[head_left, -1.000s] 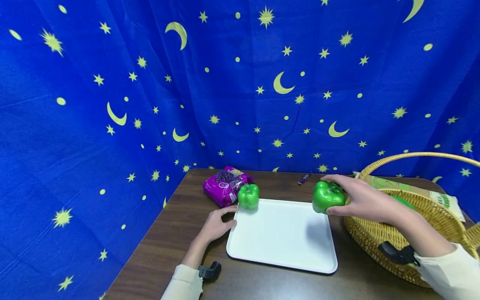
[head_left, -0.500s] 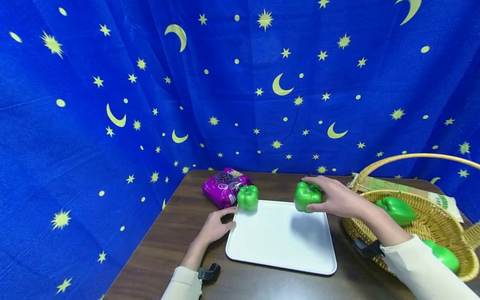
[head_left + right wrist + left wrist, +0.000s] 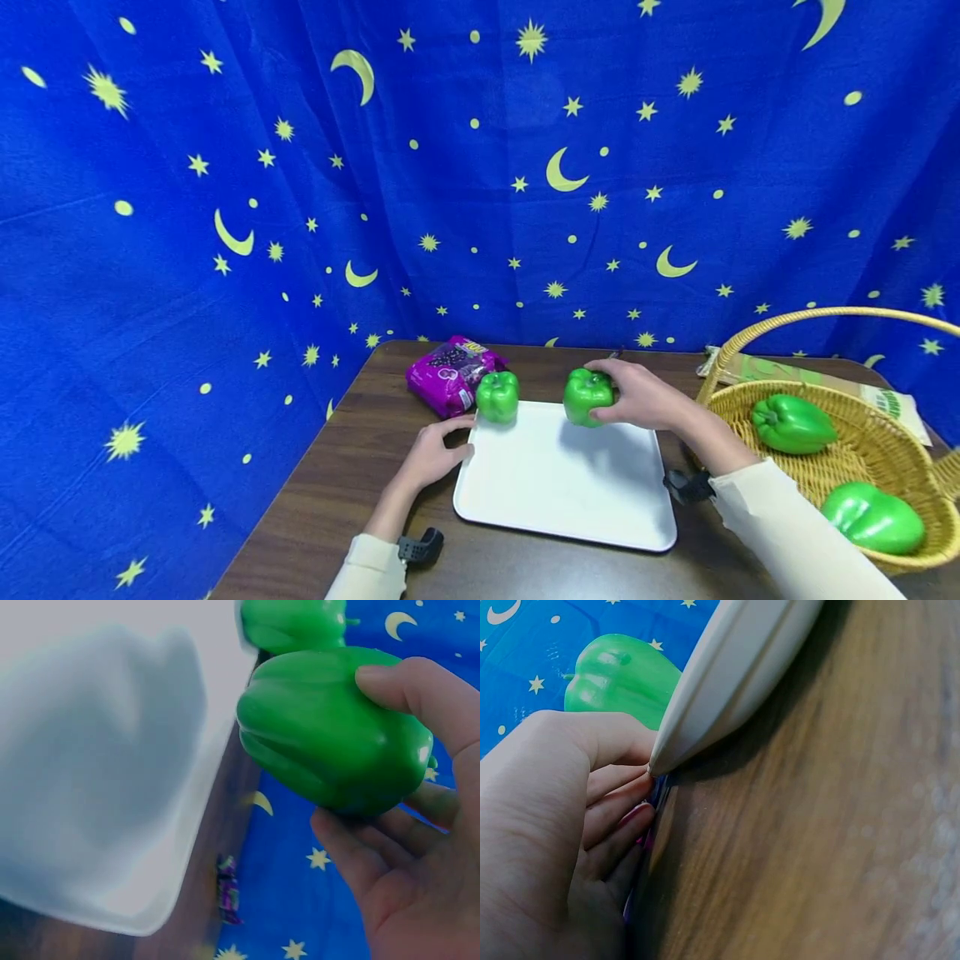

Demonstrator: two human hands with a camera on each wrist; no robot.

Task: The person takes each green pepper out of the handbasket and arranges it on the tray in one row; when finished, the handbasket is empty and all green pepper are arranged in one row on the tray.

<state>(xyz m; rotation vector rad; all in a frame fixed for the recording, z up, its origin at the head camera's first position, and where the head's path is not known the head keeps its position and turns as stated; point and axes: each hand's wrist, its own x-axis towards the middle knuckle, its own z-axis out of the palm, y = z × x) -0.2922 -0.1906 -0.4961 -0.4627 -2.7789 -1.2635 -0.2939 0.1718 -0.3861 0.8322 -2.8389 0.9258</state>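
Carrying a green pepper [image 3: 582, 400] seems the step in hand: lower frame, right of centre, the right hand [image 3: 641, 398] grips it over the white tray [image 3: 558, 496]. The left hand [image 3: 429, 454], fingers relaxed, touches the tray's left edge. A gentle lowering seems called for.

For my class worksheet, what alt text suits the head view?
A person's right hand holds a glossy green bell pepper above the far side of a white rectangular tray, the left hand at its left edge. A matching green pepper sits at the tray's far left corner; two more peppers lie in a woven tan basket at right.
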